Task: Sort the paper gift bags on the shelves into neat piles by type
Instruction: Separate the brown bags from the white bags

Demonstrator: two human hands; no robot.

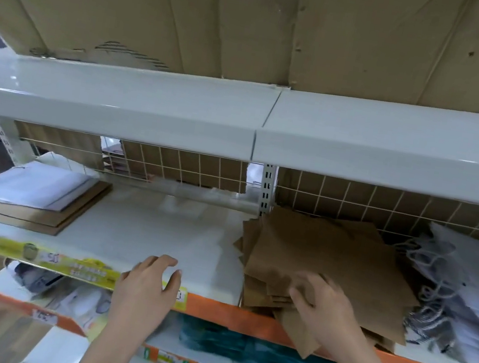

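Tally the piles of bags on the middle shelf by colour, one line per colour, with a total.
Brown kraft piles: 2, the messy brown pile under the right hand, and the flat brown pile at left
White piles: 2, the white pile lying on that one, and the white corded pile at far right
Total: 4

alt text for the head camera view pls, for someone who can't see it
A person's right hand grips a messy pile of brown paper bags on a white shelf, while the left hand rests open on the shelf's front edge. A neat stack of white and brown bags lies at the left, white rope-handled bags at the right.
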